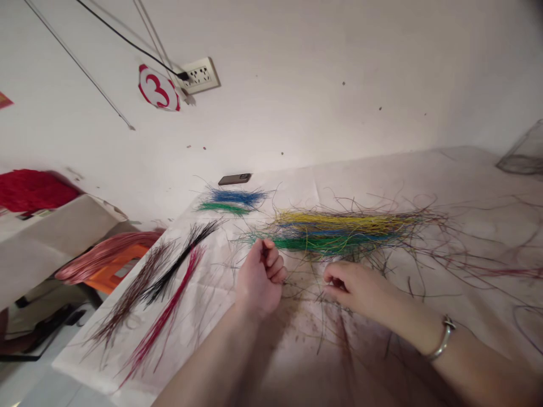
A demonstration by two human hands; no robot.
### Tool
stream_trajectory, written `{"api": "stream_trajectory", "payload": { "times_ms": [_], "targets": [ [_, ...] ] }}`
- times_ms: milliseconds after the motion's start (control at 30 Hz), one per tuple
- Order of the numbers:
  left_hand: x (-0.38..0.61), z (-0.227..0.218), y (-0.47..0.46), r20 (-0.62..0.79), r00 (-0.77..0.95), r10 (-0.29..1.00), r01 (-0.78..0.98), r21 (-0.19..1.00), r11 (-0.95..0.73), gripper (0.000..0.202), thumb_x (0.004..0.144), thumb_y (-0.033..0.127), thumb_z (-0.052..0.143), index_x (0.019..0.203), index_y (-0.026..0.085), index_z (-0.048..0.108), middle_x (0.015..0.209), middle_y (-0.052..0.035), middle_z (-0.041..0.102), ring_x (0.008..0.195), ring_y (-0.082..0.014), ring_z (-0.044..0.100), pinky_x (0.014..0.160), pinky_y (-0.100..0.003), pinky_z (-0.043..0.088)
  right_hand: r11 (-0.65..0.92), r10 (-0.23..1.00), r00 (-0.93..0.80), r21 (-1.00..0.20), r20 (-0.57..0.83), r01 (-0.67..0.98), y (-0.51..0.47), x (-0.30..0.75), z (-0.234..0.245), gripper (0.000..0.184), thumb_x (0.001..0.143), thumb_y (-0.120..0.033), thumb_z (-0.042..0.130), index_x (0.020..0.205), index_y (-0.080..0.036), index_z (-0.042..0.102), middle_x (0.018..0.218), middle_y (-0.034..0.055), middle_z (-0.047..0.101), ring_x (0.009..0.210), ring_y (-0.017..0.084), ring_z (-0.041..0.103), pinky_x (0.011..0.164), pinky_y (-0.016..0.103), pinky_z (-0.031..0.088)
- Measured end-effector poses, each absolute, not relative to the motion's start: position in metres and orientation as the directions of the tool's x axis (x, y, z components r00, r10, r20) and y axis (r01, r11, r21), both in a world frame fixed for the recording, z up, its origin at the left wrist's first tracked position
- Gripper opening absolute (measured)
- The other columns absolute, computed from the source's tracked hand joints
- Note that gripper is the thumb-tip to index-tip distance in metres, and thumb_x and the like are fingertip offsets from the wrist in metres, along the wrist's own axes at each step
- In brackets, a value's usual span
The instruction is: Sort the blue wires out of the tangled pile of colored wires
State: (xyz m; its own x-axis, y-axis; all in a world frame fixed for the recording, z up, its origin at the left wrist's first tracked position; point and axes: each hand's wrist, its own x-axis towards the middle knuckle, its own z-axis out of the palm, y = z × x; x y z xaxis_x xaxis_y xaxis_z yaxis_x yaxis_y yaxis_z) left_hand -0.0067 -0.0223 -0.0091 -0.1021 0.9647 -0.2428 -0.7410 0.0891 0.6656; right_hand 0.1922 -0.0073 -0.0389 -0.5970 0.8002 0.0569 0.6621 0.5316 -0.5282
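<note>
Loose wire pile on desk (466,178), just beyond both hands: green wires (339,243) on near side, yellow wires (360,219) on far side, some blue between. Long axis runs approx. L–R, across the person's front; strands fray out at both ends, esp. R.

L hand (260,278) is nearer: its fingertips overlap the L end of the green in view; can't tell if touching. L grip curled in, thumb close to index; can't tell if it has a strand. R hand (360,288) sits on near side of pile, R of centre, apart from L hand. R grip part-open, thumb & index a bit apart, no wire seen btwn them.

Well L of L hand, separate bundles, all slanted: black wires (182,263), red wires (169,311), brown wires (131,299). Phone (235,179) at back, nr wall.
</note>
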Motion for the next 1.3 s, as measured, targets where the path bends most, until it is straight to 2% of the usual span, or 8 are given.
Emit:
{"api": "stream_trajectory", "payload": {
  "times_ms": [133,300,433,667,833,1133,1200,1300],
  "targets": [
    [-0.002,-0.010,-0.023,-0.276,-0.088,0.957,-0.721,0.681,0.130,0.019,0.087,0.029,0.049,0.073,0.017,0.048,0.052,0.0073,0.024,0.039,-0.0046,0.014,0.038,-0.020,0.007,0.521,0.854,-0.457,-0.416,0.250,0.745,0.000,0.196,-0.042,0.010,0.083,-0.021,0.054,0.082,-0.017,0.063,0.084,0.0062,0.061,0.081,0.020,0.056,0.074,0.032,0.045],
    [0.002,-0.012,-0.025,-0.308,-0.046,0.950,-0.717,0.672,0.183,0.017,0.086,0.028,0.050,0.073,0.016,0.049,0.052,0.0071,0.025,0.039,-0.0041,0.015,0.039,-0.019,0.008,0.450,0.820,-0.265,-0.285,0.507,0.847,0.017,0.206,-0.053,0.029,0.083,-0.027,0.056,0.108,-0.014,0.062,0.117,0.0136,0.058,0.107,0.028,0.051,0.095,0.043,0.041],
    [0.003,-0.015,-0.025,-0.312,-0.023,0.950,-0.711,0.673,0.204,0.017,0.085,0.027,0.050,0.073,0.016,0.050,0.052,0.0070,0.026,0.039,-0.0039,0.015,0.039,-0.019,0.008,0.461,0.806,-0.282,-0.253,0.521,0.850,0.025,0.206,-0.062,0.044,0.088,-0.030,0.049,0.127,-0.010,0.050,0.128,0.0149,0.056,0.124,0.030,0.042,0.101,0.045,0.037],
    [0.002,-0.016,-0.025,-0.324,-0.013,0.946,-0.705,0.674,0.221,0.017,0.082,0.029,0.053,0.073,0.016,0.050,0.052,0.0073,0.027,0.039,-0.0037,0.015,0.039,-0.019,0.009,0.310,0.925,-0.224,-0.272,0.306,0.911,0.026,0.204,-0.056,0.040,0.093,-0.028,0.036,0.128,-0.015,0.051,0.101,0.0135,0.068,0.091,0.025,0.062,0.079,0.039,0.045],
    [0.003,-0.017,-0.025,-0.319,0.002,0.948,-0.689,0.687,0.232,0.015,0.082,0.029,0.053,0.074,0.017,0.049,0.052,0.0075,0.027,0.039,-0.0038,0.014,0.038,-0.018,0.010,0.258,0.948,-0.215,-0.174,0.235,0.950,0.024,0.208,-0.046,0.036,0.089,-0.026,0.046,0.123,-0.020,0.057,0.094,0.0112,0.069,0.081,0.024,0.063,0.070,0.034,0.042],
    [0.004,-0.017,-0.026,-0.314,0.024,0.949,-0.672,0.697,0.248,0.015,0.080,0.029,0.056,0.075,0.017,0.049,0.053,0.0079,0.029,0.040,-0.0035,0.016,0.038,-0.018,0.012,0.343,0.917,-0.292,-0.162,0.273,0.925,0.021,0.213,-0.042,0.015,0.085,-0.025,0.052,0.074,-0.023,0.063,0.071,0.0038,0.065,0.069,0.020,0.060,0.059,0.030,0.035],
    [0.004,-0.017,-0.026,-0.318,0.028,0.948,-0.669,0.698,0.254,0.016,0.080,0.030,0.057,0.075,0.017,0.049,0.053,0.0081,0.029,0.039,-0.0034,0.016,0.038,-0.018,0.011,0.358,0.907,-0.288,-0.205,0.307,0.911,0.022,0.215,-0.046,0.013,0.085,-0.026,0.053,0.077,-0.022,0.063,0.072,0.0038,0.066,0.070,0.020,0.060,0.060,0.030,0.036],
    [0.004,-0.017,-0.026,-0.325,0.035,0.945,-0.664,0.700,0.265,0.015,0.079,0.029,0.057,0.075,0.017,0.049,0.053,0.0081,0.028,0.040,-0.0032,0.016,0.038,-0.018,0.010,0.333,0.910,-0.243,-0.246,0.335,0.910,0.025,0.215,-0.053,0.025,0.084,-0.029,0.055,0.107,-0.021,0.061,0.077,0.0054,0.068,0.070,0.020,0.062,0.061,0.030,0.038]
  ]
}}
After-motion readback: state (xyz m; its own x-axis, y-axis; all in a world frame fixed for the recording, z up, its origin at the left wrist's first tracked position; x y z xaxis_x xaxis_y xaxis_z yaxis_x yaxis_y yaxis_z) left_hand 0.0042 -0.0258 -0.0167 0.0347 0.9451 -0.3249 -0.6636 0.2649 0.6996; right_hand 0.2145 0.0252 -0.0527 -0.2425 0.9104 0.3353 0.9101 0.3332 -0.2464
